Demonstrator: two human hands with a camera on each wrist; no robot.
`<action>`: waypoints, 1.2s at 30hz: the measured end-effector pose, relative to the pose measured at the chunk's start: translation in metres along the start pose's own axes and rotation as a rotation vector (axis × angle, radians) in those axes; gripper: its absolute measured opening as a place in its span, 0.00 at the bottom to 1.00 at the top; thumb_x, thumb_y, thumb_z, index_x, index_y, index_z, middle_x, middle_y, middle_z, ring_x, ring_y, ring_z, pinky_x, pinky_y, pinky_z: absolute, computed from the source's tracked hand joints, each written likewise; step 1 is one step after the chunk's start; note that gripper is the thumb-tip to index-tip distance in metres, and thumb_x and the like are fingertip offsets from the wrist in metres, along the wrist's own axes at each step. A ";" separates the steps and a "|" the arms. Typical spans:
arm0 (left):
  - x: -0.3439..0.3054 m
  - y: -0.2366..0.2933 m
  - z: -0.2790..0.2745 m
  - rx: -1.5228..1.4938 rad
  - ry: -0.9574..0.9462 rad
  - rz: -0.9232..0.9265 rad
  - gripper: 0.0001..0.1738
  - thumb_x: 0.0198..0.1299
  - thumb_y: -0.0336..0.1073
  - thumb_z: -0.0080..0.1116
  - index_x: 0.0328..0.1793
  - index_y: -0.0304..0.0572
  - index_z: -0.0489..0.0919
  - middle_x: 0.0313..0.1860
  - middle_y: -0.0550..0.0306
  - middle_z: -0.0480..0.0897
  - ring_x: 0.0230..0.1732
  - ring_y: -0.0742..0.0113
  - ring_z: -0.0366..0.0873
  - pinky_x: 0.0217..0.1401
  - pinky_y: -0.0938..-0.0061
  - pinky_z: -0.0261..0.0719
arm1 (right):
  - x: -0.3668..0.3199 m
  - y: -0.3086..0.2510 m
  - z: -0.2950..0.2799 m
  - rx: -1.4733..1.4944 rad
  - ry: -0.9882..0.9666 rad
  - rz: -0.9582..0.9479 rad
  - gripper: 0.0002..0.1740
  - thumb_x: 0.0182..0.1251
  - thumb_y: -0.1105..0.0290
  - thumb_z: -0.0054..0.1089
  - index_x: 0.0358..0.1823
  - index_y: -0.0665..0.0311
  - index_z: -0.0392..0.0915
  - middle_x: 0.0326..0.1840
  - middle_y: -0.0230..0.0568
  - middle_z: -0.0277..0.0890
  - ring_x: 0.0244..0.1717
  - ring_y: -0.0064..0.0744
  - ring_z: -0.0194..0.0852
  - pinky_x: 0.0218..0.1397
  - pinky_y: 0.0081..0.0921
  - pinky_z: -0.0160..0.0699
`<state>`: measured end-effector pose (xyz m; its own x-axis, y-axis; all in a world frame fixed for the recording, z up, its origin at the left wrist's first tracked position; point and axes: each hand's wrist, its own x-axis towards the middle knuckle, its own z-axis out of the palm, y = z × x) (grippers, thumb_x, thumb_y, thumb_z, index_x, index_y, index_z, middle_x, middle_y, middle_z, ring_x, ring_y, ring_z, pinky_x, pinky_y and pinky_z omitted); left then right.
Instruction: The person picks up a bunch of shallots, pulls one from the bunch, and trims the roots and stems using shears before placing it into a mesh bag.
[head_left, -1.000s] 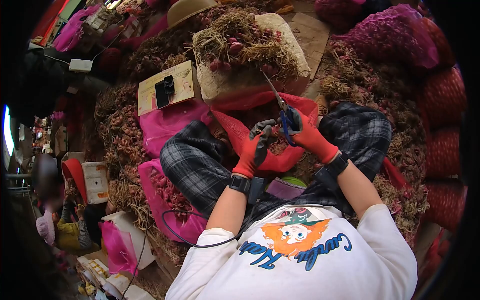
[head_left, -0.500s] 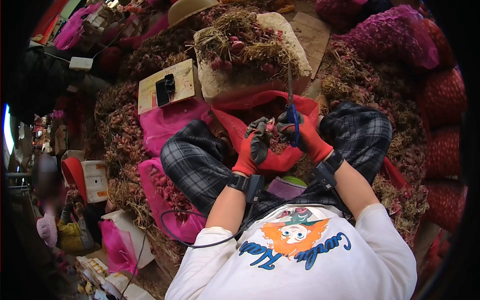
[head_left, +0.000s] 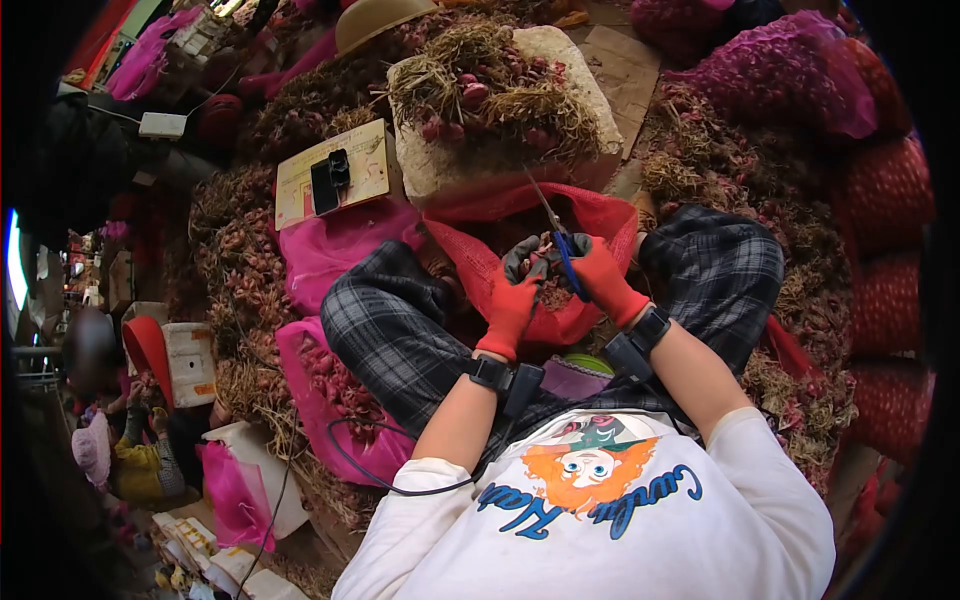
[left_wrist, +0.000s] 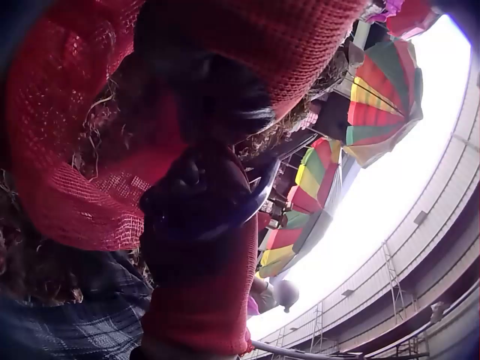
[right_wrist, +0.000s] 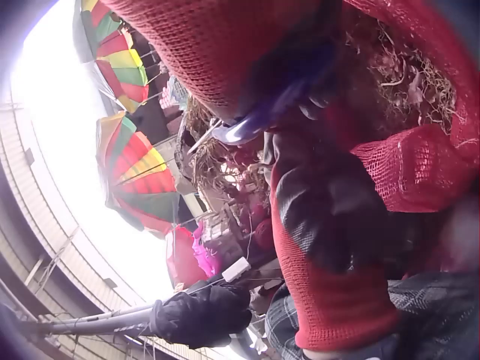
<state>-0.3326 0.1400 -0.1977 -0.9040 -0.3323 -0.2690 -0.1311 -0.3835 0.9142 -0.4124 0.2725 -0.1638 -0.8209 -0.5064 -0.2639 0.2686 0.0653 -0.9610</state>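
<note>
In the head view, my left hand (head_left: 512, 300), in a red glove with grey palm and fingers, pinches a small reddish shallot (head_left: 530, 265), mostly covered by the fingertips. My right hand (head_left: 603, 278), gloved alike, grips blue-handled scissors (head_left: 569, 264) whose blades point up and away. The two hands meet above a red mesh sack (head_left: 480, 275) spread open between the knees, with dry trimmings inside. In the right wrist view the blue handle (right_wrist: 251, 129) shows beside the left glove (right_wrist: 330, 202). Dark blur hides the fingertips in the left wrist view.
Ahead stands a pale foam block (head_left: 430, 165) topped with dried shallot bunches (head_left: 490, 90). A phone (head_left: 324, 187) lies on a flat box (head_left: 290, 200) to its left. Loose shallots surround the seated person; filled mesh sacks (head_left: 885, 190) line the right. Another person (head_left: 145, 465) sits far left.
The scissors swung upright beside the right hand, then tilted back left. The hands drew apart, showing the shallot, and have come together again slightly lower.
</note>
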 end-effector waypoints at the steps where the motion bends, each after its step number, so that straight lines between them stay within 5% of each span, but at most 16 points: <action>1: 0.004 -0.009 -0.003 -0.018 -0.020 0.035 0.23 0.59 0.21 0.54 0.62 0.35 0.71 0.53 0.58 0.78 0.54 0.74 0.74 0.58 0.79 0.72 | -0.001 -0.004 0.003 -0.069 0.001 -0.046 0.11 0.57 0.68 0.66 0.38 0.67 0.80 0.27 0.31 0.79 0.28 0.14 0.75 0.29 0.16 0.72; 3: 0.011 -0.023 -0.007 -0.082 -0.053 0.096 0.22 0.59 0.21 0.54 0.61 0.34 0.71 0.54 0.58 0.78 0.55 0.72 0.74 0.59 0.78 0.71 | -0.004 -0.015 0.008 -0.208 0.005 -0.136 0.11 0.57 0.69 0.65 0.38 0.67 0.80 0.27 0.30 0.80 0.27 0.16 0.76 0.29 0.16 0.73; 6: 0.007 -0.007 -0.009 -0.224 -0.171 0.053 0.21 0.60 0.22 0.52 0.61 0.35 0.72 0.53 0.57 0.78 0.55 0.72 0.74 0.59 0.78 0.71 | 0.002 -0.013 -0.009 0.100 -0.158 0.123 0.11 0.57 0.70 0.65 0.39 0.68 0.80 0.27 0.30 0.80 0.27 0.20 0.77 0.32 0.18 0.75; 9: 0.018 -0.050 -0.031 0.104 -0.183 -0.047 0.19 0.63 0.24 0.52 0.61 0.37 0.72 0.51 0.58 0.78 0.50 0.73 0.75 0.55 0.78 0.75 | 0.006 -0.023 -0.016 0.089 -0.364 0.093 0.14 0.58 0.70 0.65 0.43 0.69 0.79 0.31 0.29 0.80 0.32 0.20 0.77 0.38 0.17 0.76; 12: -0.004 0.005 0.004 -0.170 -0.191 -0.127 0.16 0.68 0.35 0.51 0.59 0.37 0.73 0.45 0.61 0.78 0.42 0.76 0.76 0.45 0.81 0.76 | 0.008 -0.038 -0.016 0.220 -0.158 -0.055 0.16 0.59 0.70 0.64 0.47 0.69 0.77 0.36 0.29 0.79 0.34 0.16 0.75 0.38 0.16 0.73; 15: -0.007 0.021 0.006 -0.016 -0.106 -0.101 0.20 0.68 0.46 0.53 0.58 0.41 0.74 0.39 0.65 0.77 0.38 0.78 0.75 0.41 0.82 0.75 | 0.005 -0.061 -0.030 -0.020 -0.156 -0.090 0.18 0.60 0.70 0.63 0.51 0.68 0.76 0.38 0.28 0.77 0.37 0.14 0.72 0.40 0.16 0.72; 16: -0.005 0.019 0.004 -0.004 -0.121 -0.112 0.21 0.67 0.47 0.53 0.58 0.41 0.74 0.38 0.65 0.77 0.37 0.79 0.74 0.40 0.82 0.74 | 0.003 -0.062 -0.035 -0.088 -0.151 0.043 0.17 0.60 0.70 0.63 0.51 0.67 0.76 0.37 0.27 0.76 0.36 0.15 0.70 0.41 0.18 0.71; 18: 0.000 0.014 0.001 0.017 -0.158 -0.138 0.22 0.66 0.49 0.54 0.58 0.42 0.74 0.36 0.67 0.77 0.36 0.80 0.73 0.38 0.83 0.73 | 0.006 -0.032 -0.036 -0.028 -0.210 -0.064 0.16 0.59 0.70 0.64 0.49 0.66 0.77 0.38 0.28 0.78 0.34 0.14 0.71 0.36 0.15 0.70; 27: 0.002 -0.007 -0.012 -0.017 -0.219 -0.132 0.14 0.66 0.36 0.53 0.54 0.40 0.77 0.39 0.64 0.80 0.36 0.80 0.74 0.39 0.82 0.72 | -0.003 -0.022 -0.024 -0.095 -0.284 0.040 0.12 0.55 0.70 0.67 0.40 0.67 0.78 0.32 0.28 0.78 0.31 0.14 0.72 0.34 0.18 0.72; 30: -0.003 0.004 -0.009 0.009 -0.267 -0.212 0.13 0.65 0.30 0.50 0.55 0.38 0.76 0.41 0.63 0.80 0.41 0.79 0.75 0.42 0.82 0.73 | -0.003 -0.011 -0.021 -0.289 -0.273 -0.183 0.12 0.55 0.69 0.68 0.37 0.67 0.78 0.32 0.31 0.79 0.31 0.17 0.74 0.34 0.19 0.73; 33: 0.006 -0.049 -0.018 0.365 -0.064 0.227 0.13 0.66 0.29 0.48 0.55 0.38 0.76 0.44 0.62 0.80 0.44 0.77 0.76 0.43 0.81 0.75 | -0.010 -0.032 -0.019 -0.395 -0.197 -0.069 0.12 0.55 0.67 0.69 0.35 0.67 0.78 0.30 0.32 0.78 0.29 0.20 0.75 0.32 0.19 0.73; 36: -0.009 0.021 0.014 0.092 -0.191 0.241 0.14 0.68 0.34 0.49 0.57 0.38 0.75 0.47 0.60 0.79 0.46 0.75 0.77 0.45 0.80 0.77 | -0.001 -0.006 -0.037 0.063 -0.338 0.321 0.11 0.56 0.68 0.65 0.39 0.65 0.78 0.29 0.32 0.78 0.26 0.18 0.75 0.28 0.17 0.74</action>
<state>-0.3328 0.1475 -0.1721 -0.9723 -0.2336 0.0126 0.0681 -0.2311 0.9705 -0.4316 0.3047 -0.1609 -0.4837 -0.7218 -0.4950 0.5209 0.2171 -0.8256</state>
